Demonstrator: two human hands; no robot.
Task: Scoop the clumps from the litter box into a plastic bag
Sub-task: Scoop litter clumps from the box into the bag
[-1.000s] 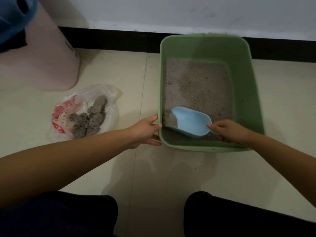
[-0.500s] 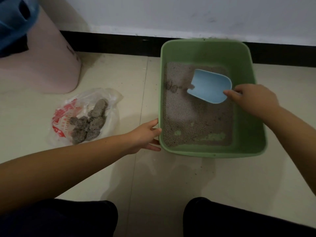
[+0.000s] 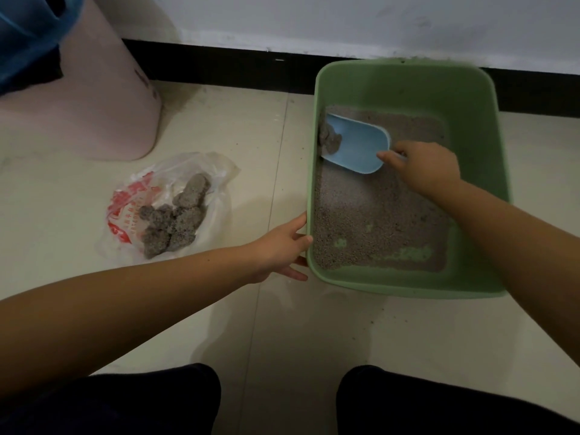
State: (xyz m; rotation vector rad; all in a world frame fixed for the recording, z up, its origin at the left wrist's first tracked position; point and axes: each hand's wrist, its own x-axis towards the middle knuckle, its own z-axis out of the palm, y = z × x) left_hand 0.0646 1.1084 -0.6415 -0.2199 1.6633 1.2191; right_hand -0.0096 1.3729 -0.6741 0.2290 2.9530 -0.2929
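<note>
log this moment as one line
right hand: holds blue scoop at clump | left hand: steadies litter box | bag: holds clumps

- The scoop (image 3: 357,146) handle is hidden under the right hand (image 3: 423,167).
- The pink bin (image 3: 81,98) is cut off by the top and left edges.
- Red print on the plastic bag (image 3: 131,211) is too small to read.

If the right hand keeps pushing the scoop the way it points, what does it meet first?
Probably the grey clump at the blue scoop mouth, then the litter box left wall right behind it; the right hand aims leftward.
</note>
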